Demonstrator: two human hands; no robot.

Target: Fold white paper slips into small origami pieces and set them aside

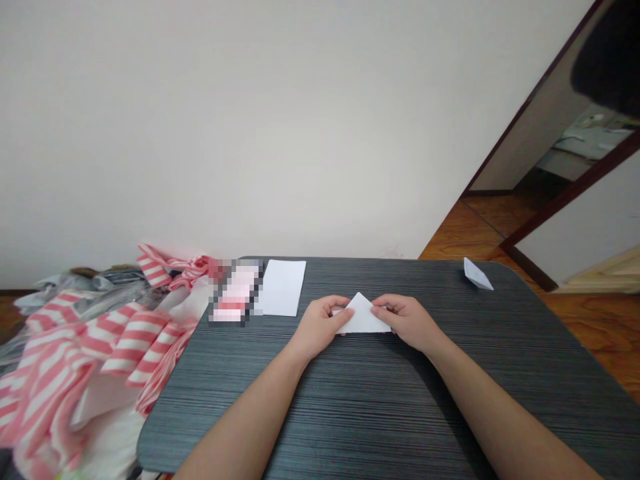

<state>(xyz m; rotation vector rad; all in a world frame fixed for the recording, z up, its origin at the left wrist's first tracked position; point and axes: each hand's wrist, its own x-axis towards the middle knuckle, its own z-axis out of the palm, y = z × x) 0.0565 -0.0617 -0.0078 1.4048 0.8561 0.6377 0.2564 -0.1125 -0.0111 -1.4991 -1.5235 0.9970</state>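
The left hand (319,327) and right hand (407,323) are pinching a folded white paper triangle (363,317) between their fingers, just above the middle of the dark striped table (305,427) (thin stuff, paper). An uneven pinch could be letting its layers slip, skewing the fold.

left hand (319,327) and right hand (407,322) pinch a white paper triangle (363,317) on a dark table (320,413).

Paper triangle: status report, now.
Left hand, right hand: both holding paper triangle at its sides. Small folded paper far right, apart from hands.
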